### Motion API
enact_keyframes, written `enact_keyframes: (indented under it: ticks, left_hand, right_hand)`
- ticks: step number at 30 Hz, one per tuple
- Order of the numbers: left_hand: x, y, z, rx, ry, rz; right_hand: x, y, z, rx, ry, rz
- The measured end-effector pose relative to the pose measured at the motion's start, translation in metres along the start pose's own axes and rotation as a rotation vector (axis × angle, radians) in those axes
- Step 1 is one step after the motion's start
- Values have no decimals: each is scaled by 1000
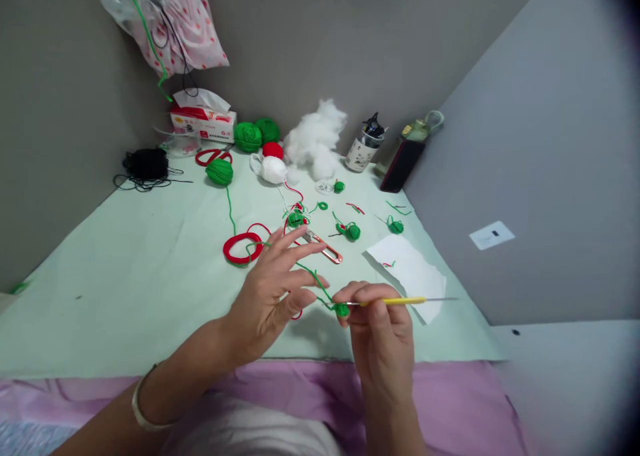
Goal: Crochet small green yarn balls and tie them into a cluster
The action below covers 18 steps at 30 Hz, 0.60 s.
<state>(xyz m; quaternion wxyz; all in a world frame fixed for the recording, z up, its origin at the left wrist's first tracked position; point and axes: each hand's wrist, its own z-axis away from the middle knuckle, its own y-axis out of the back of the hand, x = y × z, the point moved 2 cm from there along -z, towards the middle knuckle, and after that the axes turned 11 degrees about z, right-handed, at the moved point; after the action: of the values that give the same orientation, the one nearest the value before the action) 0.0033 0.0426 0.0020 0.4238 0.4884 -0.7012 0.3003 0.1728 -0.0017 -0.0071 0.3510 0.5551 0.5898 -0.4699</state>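
Observation:
My right hand point(383, 336) is closed around a yellow-handled crochet hook point(400, 301). At the hook's metal tip, against my right fingertips, sits a small green crocheted piece point(341, 309). My left hand point(277, 296) is raised to its left with the fingers spread, and green yarn point(313, 273) runs from behind these fingers to the hook. Below the left hand lies a red yarn ring point(242, 249). Orange-handled thread snips point(327, 248) rest just beyond its fingertips. Where the yarn passes around the left fingers is partly hidden.
Small green crocheted pieces point(353, 231) and torn white paper point(413, 273) lie to the right. Along the back stand green yarn balls point(247, 137), white stuffing point(315, 139), a tissue box point(215, 126), a pen cup point(361, 155) and a dark phone point(401, 166). Red scissors point(213, 156) lie back left.

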Motion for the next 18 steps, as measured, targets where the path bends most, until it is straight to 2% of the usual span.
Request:
enact_keyframes:
  ticks: [2, 4, 6, 10, 18]
  left_hand:
    - [-3, -3, 6, -22, 173, 121]
    - [-5, -9, 9, -36, 386, 334]
    - [-5, -15, 11, -24, 522, 516]
    - [-7, -20, 12, 52, 596, 660]
    - [-12, -14, 12, 135, 628, 616]
  right_hand:
    - [2, 0, 0, -3, 45, 61]
    - [2, -1, 1, -4, 107, 129]
    - [2, -2, 2, 7, 170, 182]
    - [1, -2, 2, 16, 211, 215]
    - [0, 0, 0, 49, 180, 204]
